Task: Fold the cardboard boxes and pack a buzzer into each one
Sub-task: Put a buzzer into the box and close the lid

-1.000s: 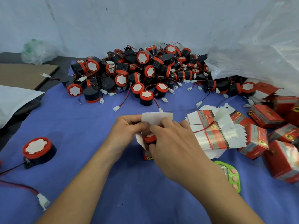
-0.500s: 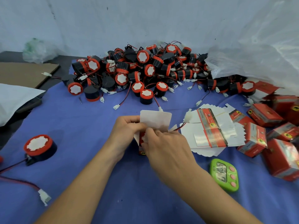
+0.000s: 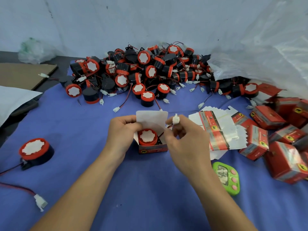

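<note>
Frame centre: buzzer (image 3: pixel 147 137) seated in the open box (image 3: pixel 152 149), which the left hand (image 3: pixel 122 130) grips at its side. Right hand (image 3: pixel 185 142) pinches the connector (image 3: pixel 175 120); advise tucking the lead fully below the rim before closing.

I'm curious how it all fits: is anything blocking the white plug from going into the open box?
Nothing visible does. The right hand pinches the white plastic plug beside the small red cardboard box, whose lid flap stands open.

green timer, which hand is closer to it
Right. The right hand pinches a white plug up and left of the green timer; the left hand holds the box farther left.
</note>
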`<control>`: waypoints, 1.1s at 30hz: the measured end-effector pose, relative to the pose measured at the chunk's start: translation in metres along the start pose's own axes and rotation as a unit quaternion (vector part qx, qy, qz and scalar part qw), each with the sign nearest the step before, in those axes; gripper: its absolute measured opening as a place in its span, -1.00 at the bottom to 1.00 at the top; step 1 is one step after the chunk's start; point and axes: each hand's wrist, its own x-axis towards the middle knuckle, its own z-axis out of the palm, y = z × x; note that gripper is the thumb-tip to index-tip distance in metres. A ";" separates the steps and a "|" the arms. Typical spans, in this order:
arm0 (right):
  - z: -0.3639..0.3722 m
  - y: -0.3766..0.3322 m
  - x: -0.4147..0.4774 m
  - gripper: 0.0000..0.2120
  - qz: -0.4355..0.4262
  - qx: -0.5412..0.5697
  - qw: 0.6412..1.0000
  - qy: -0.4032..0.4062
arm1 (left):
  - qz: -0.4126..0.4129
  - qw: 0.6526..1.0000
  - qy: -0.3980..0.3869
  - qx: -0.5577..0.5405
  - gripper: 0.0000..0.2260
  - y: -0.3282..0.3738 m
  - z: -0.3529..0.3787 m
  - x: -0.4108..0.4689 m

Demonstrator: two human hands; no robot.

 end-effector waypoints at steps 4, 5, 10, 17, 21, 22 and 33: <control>-0.001 0.003 0.000 -0.69 -0.012 0.062 0.998 0.004 | -0.003 1.000 0.014 0.007 -0.53 0.000 0.002 -0.001; -0.002 0.001 -0.001 -0.69 -0.020 0.059 0.998 0.000 | -0.004 1.000 0.015 0.004 -0.53 0.000 0.003 -0.001; 0.008 -0.005 -0.010 -0.84 -0.071 -0.035 0.995 -0.067 | 0.010 0.999 0.026 0.020 -0.75 0.002 0.007 -0.008; 0.023 0.003 -0.010 -0.84 0.052 -0.017 0.997 -0.060 | 0.082 0.996 0.029 -0.025 -0.81 0.002 0.010 -0.017; 0.019 0.002 -0.007 -0.81 0.084 0.023 0.995 -0.056 | 0.135 0.989 0.008 0.064 -0.46 -0.005 0.015 -0.028; 0.018 0.002 -0.006 -0.83 0.092 0.023 0.994 -0.055 | 0.151 0.982 0.009 0.115 -0.38 -0.007 0.017 -0.029; -0.021 -0.021 0.003 -0.70 -0.023 -0.334 0.923 -0.190 | 0.076 0.990 -0.014 0.120 -0.16 -0.008 0.019 -0.019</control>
